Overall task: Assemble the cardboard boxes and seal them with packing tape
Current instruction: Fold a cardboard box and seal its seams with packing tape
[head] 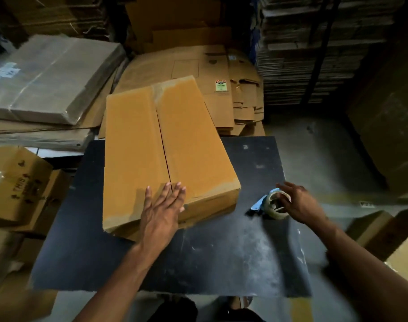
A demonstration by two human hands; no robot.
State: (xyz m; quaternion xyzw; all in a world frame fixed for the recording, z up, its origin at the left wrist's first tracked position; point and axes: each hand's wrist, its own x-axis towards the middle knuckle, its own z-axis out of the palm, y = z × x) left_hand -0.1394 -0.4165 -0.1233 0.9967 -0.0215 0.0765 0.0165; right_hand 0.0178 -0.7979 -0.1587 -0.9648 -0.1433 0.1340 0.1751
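Observation:
A brown cardboard box (152,145) lies on the black table (221,256), its two top flaps folded shut with a bare seam down the middle. My left hand (162,210) presses flat on the near end of the box, fingers straight across the seam. To the right of the box a tape dispenser (269,205) with a blue frame and a clear tape roll sits on the table. My right hand (298,202) reaches over it, fingers spread and touching the roll; a grip does not show.
Flat cardboard sheets (210,73) pile up behind the table. Wrapped bundles (52,77) lie at the left, with printed cartons (17,184) below them. Tall stacks of flattened board (303,49) stand at the back right. More cartons (384,231) sit at the right edge.

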